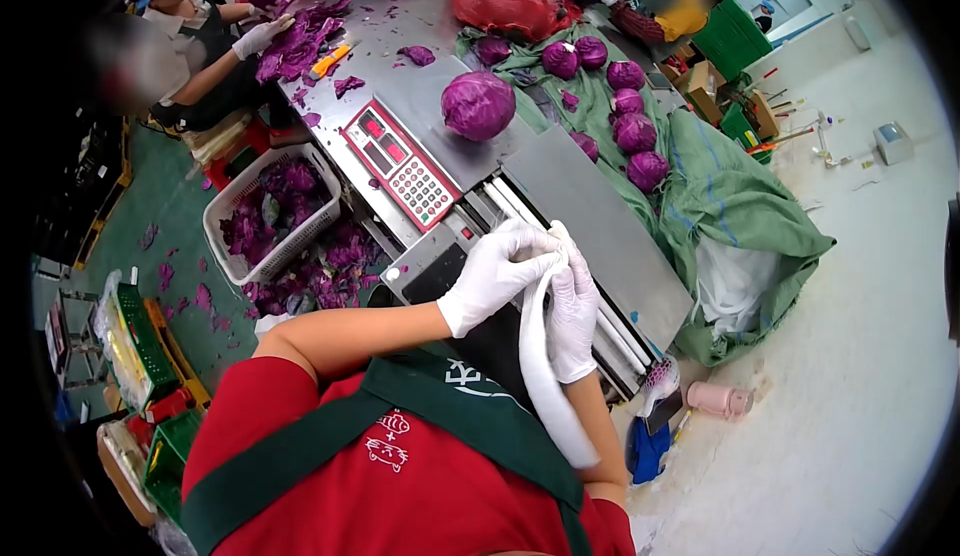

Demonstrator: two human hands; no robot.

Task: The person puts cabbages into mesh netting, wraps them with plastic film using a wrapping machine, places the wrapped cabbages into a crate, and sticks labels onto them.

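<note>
My left hand (498,268), in a white glove, pinches the top end of a long white foam sleeve (540,356). My right hand (573,306), gloved too, has its fingers closed round that same end, and the two hands touch. The sleeve hangs down along my right forearm. Under my hands is a wrapping machine (620,246) with a metal plate and white rollers. Its red-framed keypad panel (402,164) lies just beyond my left hand. A whole purple cabbage (478,106) sits on the metal surface past the machine.
Several purple cabbages (634,133) rest on a green woven sack (725,176) at right, its mouth showing white material (735,281). Cabbage leaves fill a white basket (215,226) at left. An orange-handled knife (330,62) lies near a co-worker's gloved hand (262,36). Another person stands at far right.
</note>
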